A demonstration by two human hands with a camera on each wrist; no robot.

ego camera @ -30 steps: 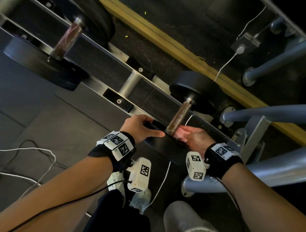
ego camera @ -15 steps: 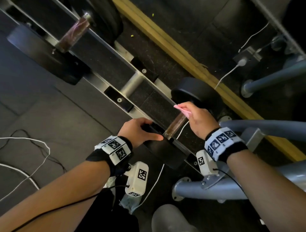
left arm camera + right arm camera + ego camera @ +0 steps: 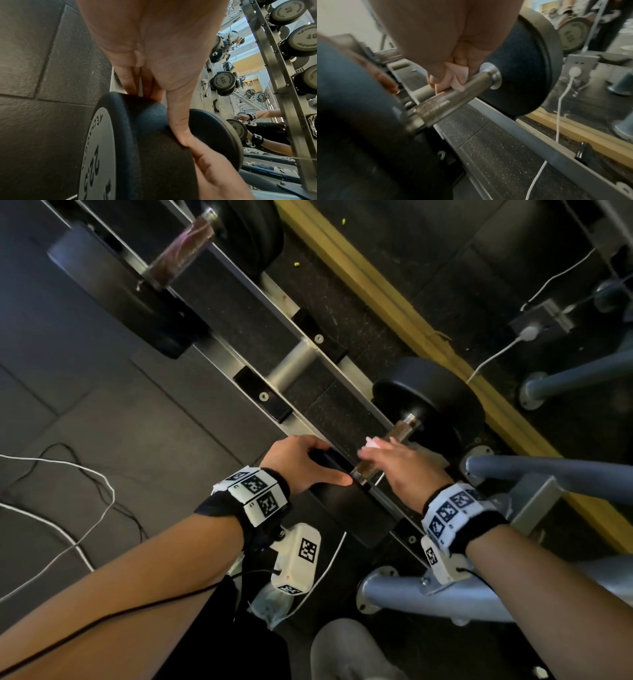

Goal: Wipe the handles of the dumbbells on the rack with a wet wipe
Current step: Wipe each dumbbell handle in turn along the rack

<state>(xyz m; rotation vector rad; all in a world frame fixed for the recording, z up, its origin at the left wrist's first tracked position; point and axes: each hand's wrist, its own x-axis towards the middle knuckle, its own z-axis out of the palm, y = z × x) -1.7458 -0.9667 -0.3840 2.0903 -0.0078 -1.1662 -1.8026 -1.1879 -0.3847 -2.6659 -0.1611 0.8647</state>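
The rim of the dumbbell head [image 3: 137, 155] — marked 22.5 — is gripped by the left hand [image 3: 154, 54].

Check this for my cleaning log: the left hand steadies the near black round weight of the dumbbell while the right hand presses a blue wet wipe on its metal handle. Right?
Wrong colour. The wet wipe is pale pink, not blue, as the right wrist view shows. The rest holds: the left hand steadies the near black round weight while the right hand presses the wipe on the metal handle.
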